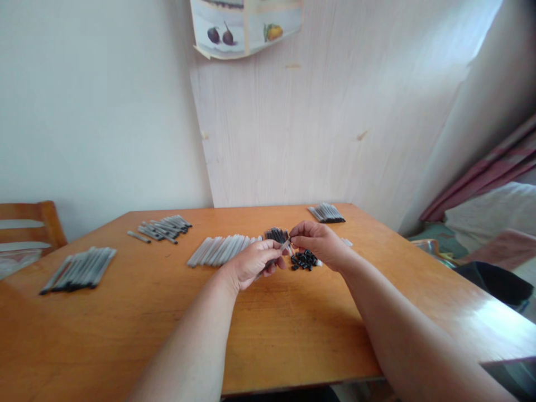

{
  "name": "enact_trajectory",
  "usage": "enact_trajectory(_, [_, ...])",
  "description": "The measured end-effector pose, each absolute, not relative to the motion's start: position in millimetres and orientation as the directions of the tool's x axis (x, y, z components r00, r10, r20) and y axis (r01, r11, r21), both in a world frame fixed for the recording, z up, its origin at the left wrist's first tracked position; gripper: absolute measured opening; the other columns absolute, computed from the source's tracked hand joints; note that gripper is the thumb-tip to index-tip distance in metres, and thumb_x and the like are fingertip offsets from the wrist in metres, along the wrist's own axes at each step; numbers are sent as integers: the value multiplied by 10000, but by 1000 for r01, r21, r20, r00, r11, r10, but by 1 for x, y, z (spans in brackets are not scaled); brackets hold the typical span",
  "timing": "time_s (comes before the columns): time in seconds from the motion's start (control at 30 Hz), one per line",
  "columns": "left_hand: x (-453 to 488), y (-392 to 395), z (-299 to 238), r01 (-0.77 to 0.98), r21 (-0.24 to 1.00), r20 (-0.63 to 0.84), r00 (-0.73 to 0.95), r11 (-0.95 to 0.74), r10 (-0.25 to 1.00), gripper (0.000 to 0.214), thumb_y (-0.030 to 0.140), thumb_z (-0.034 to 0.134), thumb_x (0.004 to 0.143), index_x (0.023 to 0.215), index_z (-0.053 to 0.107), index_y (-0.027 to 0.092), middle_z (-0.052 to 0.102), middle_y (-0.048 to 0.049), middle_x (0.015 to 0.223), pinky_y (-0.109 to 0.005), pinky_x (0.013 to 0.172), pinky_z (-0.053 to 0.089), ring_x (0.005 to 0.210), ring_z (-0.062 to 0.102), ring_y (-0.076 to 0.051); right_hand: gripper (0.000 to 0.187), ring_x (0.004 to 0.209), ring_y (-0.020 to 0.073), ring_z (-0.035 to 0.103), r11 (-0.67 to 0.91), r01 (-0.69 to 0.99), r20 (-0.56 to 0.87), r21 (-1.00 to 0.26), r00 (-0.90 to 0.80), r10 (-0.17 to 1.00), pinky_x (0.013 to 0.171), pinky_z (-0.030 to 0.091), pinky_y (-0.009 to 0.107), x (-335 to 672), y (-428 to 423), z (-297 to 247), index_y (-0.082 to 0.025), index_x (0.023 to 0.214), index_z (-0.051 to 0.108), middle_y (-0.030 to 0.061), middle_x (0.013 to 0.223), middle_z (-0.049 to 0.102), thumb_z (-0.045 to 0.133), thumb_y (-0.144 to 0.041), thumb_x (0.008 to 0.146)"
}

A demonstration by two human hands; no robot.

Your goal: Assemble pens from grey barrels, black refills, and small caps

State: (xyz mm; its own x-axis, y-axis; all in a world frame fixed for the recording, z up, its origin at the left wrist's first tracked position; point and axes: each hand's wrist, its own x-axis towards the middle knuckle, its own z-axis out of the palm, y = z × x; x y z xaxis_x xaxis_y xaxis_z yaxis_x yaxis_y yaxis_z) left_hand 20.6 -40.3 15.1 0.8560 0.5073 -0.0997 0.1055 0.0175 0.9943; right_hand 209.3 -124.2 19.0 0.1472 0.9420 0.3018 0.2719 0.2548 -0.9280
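Note:
My left hand (257, 261) is closed around a slim pen (285, 244), its upper end pointing up and right out of the fingers. At that end my right hand (316, 241) is pinched, and whatever small dark piece it grips is mostly hidden by the fingertips. Just beyond the hands lie a bundle of thin dark refills (275, 234) and a heap of small black caps (305, 259). To the left of them, a row of whitish translucent pen barrels (215, 250) lies side by side, partly covered by my left hand.
Black-ended pens lie in groups on the wooden table (268, 329): a left pile (81, 269), a loose back-left pile (161, 228) and a back-right pile (326, 213). A wooden chair (50, 223) stands at left, a black bin (496, 282) at right. Behind is a wall.

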Motion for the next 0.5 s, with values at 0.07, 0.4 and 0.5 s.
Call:
enact_trajectory(0.07, [20, -40, 15, 114, 993, -109, 854, 21, 509, 250, 329, 589, 796, 971, 589, 151, 627, -25, 746, -213, 475, 219, 513, 452, -57, 148, 633, 113, 527, 254, 269, 301, -929, 149, 942, 598, 411, 256, 209, -124, 19, -193, 865, 627, 5, 744, 620, 651, -267, 739])
enact_trajectory(0.4, [20, -40, 15, 98, 995, -95, 853, 23, 512, 246, 331, 593, 789, 958, 596, 152, 631, -24, 733, -216, 466, 223, 498, 450, -56, 163, 625, 115, 529, 250, 243, 291, -937, 148, 945, 594, 416, 256, 207, -126, 22, -201, 854, 623, 0, 734, 620, 666, -291, 726])
enact_trajectory(0.5, [21, -40, 14, 92, 996, -86, 854, 14, 514, 250, 334, 595, 788, 961, 600, 154, 635, -27, 737, -216, 467, 223, 499, 452, -57, 159, 623, 113, 526, 252, 242, 294, -937, 152, 944, 591, 413, 257, 208, -125, 20, -203, 852, 625, -3, 734, 618, 666, -291, 726])
